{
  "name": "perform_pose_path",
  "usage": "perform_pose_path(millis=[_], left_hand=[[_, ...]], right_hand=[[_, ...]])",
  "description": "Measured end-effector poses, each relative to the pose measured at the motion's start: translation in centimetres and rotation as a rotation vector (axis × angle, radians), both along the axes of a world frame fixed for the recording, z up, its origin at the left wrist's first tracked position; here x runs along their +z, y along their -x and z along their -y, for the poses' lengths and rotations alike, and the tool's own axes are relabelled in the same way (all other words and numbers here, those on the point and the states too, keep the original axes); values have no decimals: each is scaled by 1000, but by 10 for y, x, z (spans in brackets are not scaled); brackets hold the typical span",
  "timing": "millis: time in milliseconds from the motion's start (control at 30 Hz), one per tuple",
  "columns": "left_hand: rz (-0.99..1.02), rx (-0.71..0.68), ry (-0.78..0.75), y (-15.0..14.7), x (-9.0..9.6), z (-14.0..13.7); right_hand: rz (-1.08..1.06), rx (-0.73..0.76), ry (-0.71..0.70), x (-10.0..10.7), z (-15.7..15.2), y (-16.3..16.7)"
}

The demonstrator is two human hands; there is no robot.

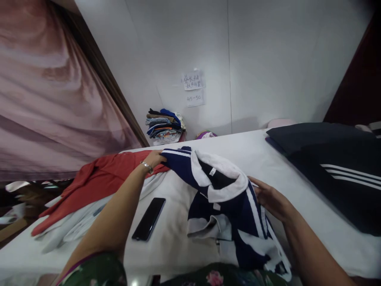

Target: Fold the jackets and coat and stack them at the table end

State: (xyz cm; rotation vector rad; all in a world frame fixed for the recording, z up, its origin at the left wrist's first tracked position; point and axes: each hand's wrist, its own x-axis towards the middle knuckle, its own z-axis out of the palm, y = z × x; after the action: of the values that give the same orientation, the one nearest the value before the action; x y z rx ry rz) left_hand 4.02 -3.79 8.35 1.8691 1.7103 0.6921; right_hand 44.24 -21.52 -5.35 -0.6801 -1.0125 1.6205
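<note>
A navy shirt (238, 214) with a white collar, white stripes and grey-white parts hangs between my two hands, above the near side of the white table. My left hand (154, 159), with a metal watch at the wrist, is closed on its left sleeve or shoulder and stretches it to the left. On the other side my right hand (269, 198) pinches the shirt near the right shoulder, fingers partly behind the cloth. The collar opening faces up, showing a small white label (212, 171). The lower part of the shirt droops in folds toward my body.
A black phone (149, 219) lies on the white table (244, 147). Red clothing (107, 174) over white garments is at the left, dark clothing with white stripes (333, 171) at the right. Behind stand a folded clothes stack (165, 125) and a wall with paper signs (193, 80).
</note>
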Motion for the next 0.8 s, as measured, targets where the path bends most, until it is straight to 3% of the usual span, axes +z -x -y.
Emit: perform_pose_path(millis=[100, 267, 333, 400, 500, 567, 667, 800], left_hand=[[234, -27, 10, 22, -5, 33], [379, -235, 90, 29, -22, 58], [446, -245, 64, 26, -27, 55], [485, -214, 18, 21, -30, 48], [435, -140, -44, 14, -30, 36], [371, -93, -92, 8, -23, 32], [234, 8, -263, -1, 3, 31], [112, 199, -661, -17, 74, 44]], right_hand=[[190, -37, -48, -1, 43, -5], [944, -19, -264, -2, 102, 19], [1151, -77, -390, -3, 107, 31], [1221, -205, -513, -4, 102, 33], [1185, -446, -518, 7, 80, 14], [1164, -595, -392, 27, 61, -7], [1146, -816, -216, 78, 35, -35], [1143, -1172, -173, 165, 6, -64]])
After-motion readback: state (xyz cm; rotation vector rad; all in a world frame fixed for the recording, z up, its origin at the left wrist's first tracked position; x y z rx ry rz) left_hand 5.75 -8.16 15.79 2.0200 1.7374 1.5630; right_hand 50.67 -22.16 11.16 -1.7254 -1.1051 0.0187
